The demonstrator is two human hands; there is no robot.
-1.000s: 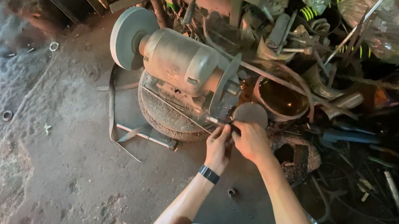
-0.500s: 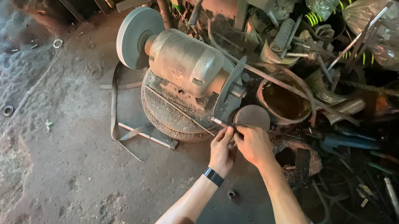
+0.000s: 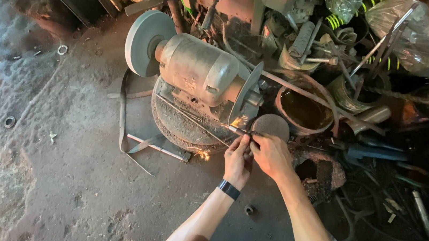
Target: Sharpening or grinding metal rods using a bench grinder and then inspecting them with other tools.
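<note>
**Grinding a small metal piece at the floor-mounted bench grinder**

Holding a thin, dark metal piece [image 3: 245, 134] between both hands, the person presses its tip toward the right-hand grinding wheel [image 3: 244, 101] of a grey bench grinder [image 3: 198, 73]. The left hand [image 3: 237, 158], with a black band at the wrist, has its fingers closed around the near end of the piece; the right hand [image 3: 271, 154] pinches it just beside, fingers curled tight, so the two hands touch each other. Orange sparks [image 3: 203, 155] show below the wheel and at its edge, near the round metal base [image 3: 181, 125] the grinder sits on.

The piece looks slender, stiff and light — too small to make out its exact shape. Judging from the sparks, it will likely heat up and could be snatched by the wheel, so the sound grip is at the end farthest from the wheel, with both hands steadying it, as seen.

A second, pale wheel [image 3: 145, 42] sits on the grinder's left end. A rusty bowl [image 3: 304, 112] stands just beyond the right hand, and a heap of scrap metal [image 3: 382, 156] fills the dirt floor [image 3: 31, 169] to the right.
</note>
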